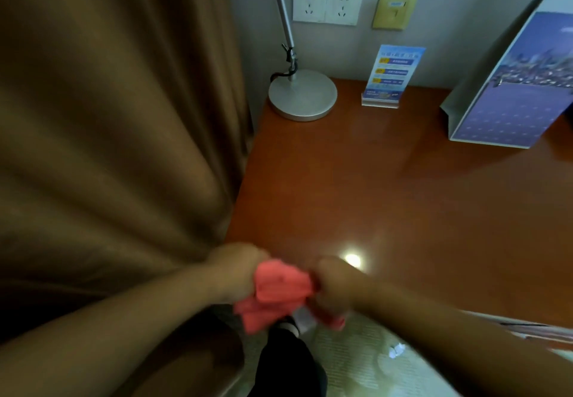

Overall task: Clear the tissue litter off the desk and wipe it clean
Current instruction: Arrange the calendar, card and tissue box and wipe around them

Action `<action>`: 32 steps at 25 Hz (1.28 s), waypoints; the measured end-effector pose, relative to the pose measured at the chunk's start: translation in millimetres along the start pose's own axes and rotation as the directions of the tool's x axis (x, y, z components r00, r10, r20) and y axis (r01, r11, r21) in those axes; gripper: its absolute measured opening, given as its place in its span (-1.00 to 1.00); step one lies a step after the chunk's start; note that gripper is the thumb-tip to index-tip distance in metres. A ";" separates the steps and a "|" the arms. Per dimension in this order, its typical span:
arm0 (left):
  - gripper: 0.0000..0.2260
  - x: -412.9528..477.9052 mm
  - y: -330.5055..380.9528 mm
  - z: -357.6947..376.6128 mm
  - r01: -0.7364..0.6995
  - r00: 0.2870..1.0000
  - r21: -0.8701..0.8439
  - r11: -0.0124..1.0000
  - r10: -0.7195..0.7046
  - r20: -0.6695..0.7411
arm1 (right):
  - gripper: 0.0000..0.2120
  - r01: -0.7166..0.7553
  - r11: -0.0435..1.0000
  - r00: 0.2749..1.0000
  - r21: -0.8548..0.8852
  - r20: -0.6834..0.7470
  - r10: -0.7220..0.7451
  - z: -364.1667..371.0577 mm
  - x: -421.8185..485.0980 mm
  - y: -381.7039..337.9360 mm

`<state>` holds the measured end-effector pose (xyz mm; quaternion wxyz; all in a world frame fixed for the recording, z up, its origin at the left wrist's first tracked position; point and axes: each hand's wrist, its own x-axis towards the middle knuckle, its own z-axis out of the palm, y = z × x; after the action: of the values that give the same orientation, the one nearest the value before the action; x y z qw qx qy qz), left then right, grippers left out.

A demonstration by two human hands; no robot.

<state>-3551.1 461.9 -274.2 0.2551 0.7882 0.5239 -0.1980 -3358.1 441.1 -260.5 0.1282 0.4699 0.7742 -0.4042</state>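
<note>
- Cloth: coral-pink and bunched, held in the air between both hands at the near left corner of the surface; its lower folds hang below the near edge.
- Left hand: grips the left end of the cloth, fingers curled into the fabric as a fist; blur hides the single fingers.
- Right hand: grips the right end of the cloth, fingers likewise curled round the fabric, with a pink fold showing under the fist.
- Surface: reddish-brown and glossy, with a round bright reflection just beyond the right hand.
- Lamp base: a grey metal disc at the far left corner of the surface, its slanted stem rising toward the wall.
- Sign card: blue, upright in a clear stand, against the wall, right of the lamp base and apart from it.
- Paper bag: purple with a city print, standing at the far right of the surface.
- Wall: a double white socket and a yellow plate above the surface.
- Curtain: brown, hanging in folds along the left side of the surface.
- White crumpled scrap: small, lying on the patterned floor below the near edge; it looks like tissue.
- Dark trouser leg: directly below the cloth.
</note>
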 end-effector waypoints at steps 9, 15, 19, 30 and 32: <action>-0.57 178.3 4.5 -144.7 0.075 0.884 -0.005 0.997 -0.069 -0.463 | -0.32 -0.311 0.939 0.785 -0.147 -0.597 0.166 -162.3 100.6 99.7; -0.56 265.6 -5.2 -135.2 0.084 0.878 -0.080 0.993 -0.112 -0.466 | -0.29 -0.370 0.921 0.806 -0.127 -0.537 0.250 -182.1 164.8 148.1; -0.54 290.7 -2.6 -114.0 0.123 0.863 -0.058 0.991 -0.136 -0.486 | -0.26 -0.399 0.909 0.824 -0.123 -0.483 0.296 -185.5 183.9 171.1; -0.55 220.1 16.6 -80.0 0.124 0.926 -0.004 0.992 -0.117 -0.360 | -0.24 -0.370 0.922 0.877 -0.114 -0.370 0.307 -120.7 130.8 142.8; -0.55 180.7 31.3 -56.6 0.133 0.941 -0.003 0.991 -0.127 -0.315 | -0.29 -0.317 0.939 0.907 -0.136 -0.332 0.258 -87.9 99.2 128.9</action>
<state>-3452.2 617.4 -328.0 0.1474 0.7758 0.6067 -0.0911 -3287.0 598.5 -326.6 0.1073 0.6225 0.7409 -0.2279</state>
